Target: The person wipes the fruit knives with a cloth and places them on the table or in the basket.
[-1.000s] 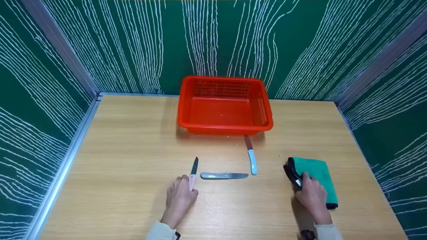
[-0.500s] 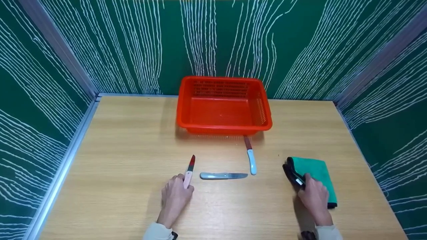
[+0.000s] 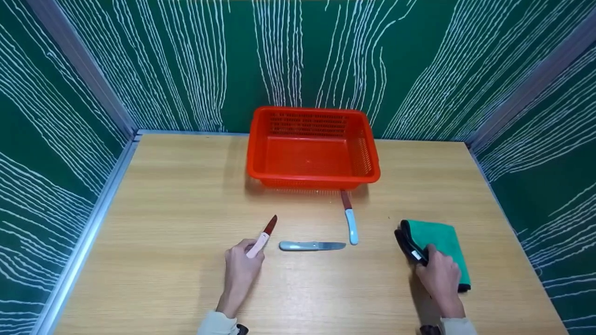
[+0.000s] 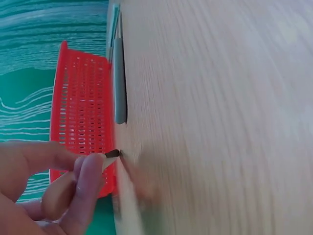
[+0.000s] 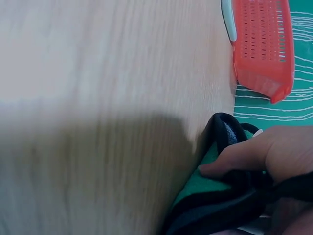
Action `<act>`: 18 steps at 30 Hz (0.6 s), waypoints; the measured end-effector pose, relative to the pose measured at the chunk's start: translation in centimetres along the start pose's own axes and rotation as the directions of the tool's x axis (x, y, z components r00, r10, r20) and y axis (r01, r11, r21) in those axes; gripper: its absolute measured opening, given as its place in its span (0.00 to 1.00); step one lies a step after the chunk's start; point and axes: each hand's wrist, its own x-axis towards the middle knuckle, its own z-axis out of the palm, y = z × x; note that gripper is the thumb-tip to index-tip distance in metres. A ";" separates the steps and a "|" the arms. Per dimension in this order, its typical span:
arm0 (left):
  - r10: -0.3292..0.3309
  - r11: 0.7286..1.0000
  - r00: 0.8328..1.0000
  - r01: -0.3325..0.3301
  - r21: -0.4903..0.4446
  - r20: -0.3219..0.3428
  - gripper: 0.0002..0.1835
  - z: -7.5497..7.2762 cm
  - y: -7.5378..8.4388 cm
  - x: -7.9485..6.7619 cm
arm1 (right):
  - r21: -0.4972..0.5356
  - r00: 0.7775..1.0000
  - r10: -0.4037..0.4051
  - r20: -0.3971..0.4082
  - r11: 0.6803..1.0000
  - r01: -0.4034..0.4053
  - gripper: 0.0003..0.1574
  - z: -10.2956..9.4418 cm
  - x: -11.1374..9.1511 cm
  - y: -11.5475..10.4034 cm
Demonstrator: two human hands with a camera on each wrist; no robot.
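My left hand point(image 3: 242, 274) pinches a small knife point(image 3: 259, 244) by its pale pink handle. The blade points away and to the right, looking reddish. In the left wrist view, thumb and fingers point(image 4: 88, 178) close on the handle, and the knife is seen nearly end-on. On the right, my right hand point(image 3: 440, 279) grips the left edge of a folded green cloth point(image 3: 440, 232) with black trim. A grey-blue-handled knife point(image 3: 312, 245) lies crosswise between the hands. Beyond it, a light-blue-handled knife point(image 3: 351, 226) points towards the basket, its blade tip hidden at the rim.
A red plastic basket point(image 3: 314, 178) with perforated sides stands at the back middle of the wooden table point(image 3: 177, 200). Green panels point(image 3: 400, 93) with white wavy lines enclose the back and both sides.
My left hand has shifted slightly left with the pink-handled knife, whose blade now leans further right and has turned from dark to reddish. The right hand and cloth have barely moved.
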 end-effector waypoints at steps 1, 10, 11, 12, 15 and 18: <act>-0.010 1.000 1.000 0.010 -0.022 -0.009 0.13 0.0 0.0 0.0 | 0.001 1.000 0.003 0.000 1.000 -0.003 0.29 0.0 0.0 0.0; -0.083 0.988 0.994 0.074 -0.136 -0.065 0.13 -0.2 -0.2 0.4 | 0.004 1.000 0.019 0.000 1.000 -0.019 0.28 0.1 0.1 0.2; -0.073 0.989 0.994 0.063 -0.134 -0.078 0.13 -0.2 -0.3 0.5 | 0.006 1.000 0.021 0.001 1.000 -0.021 0.28 0.2 0.1 0.2; -0.059 0.990 0.994 0.047 -0.133 -0.091 0.12 -0.2 -0.3 0.5 | 0.009 1.000 0.023 0.003 1.000 -0.023 0.28 0.2 0.1 0.2; 0.002 0.987 0.991 -0.023 -0.162 -0.133 0.11 -0.3 -0.5 0.5 | 0.013 1.000 0.013 -0.028 1.000 -0.013 0.23 0.3 0.1 0.2; 0.047 0.979 0.985 -0.078 -0.189 -0.163 0.11 -0.2 -0.7 0.5 | 0.019 0.998 -0.001 -0.058 1.000 0.002 0.19 0.3 0.1 0.3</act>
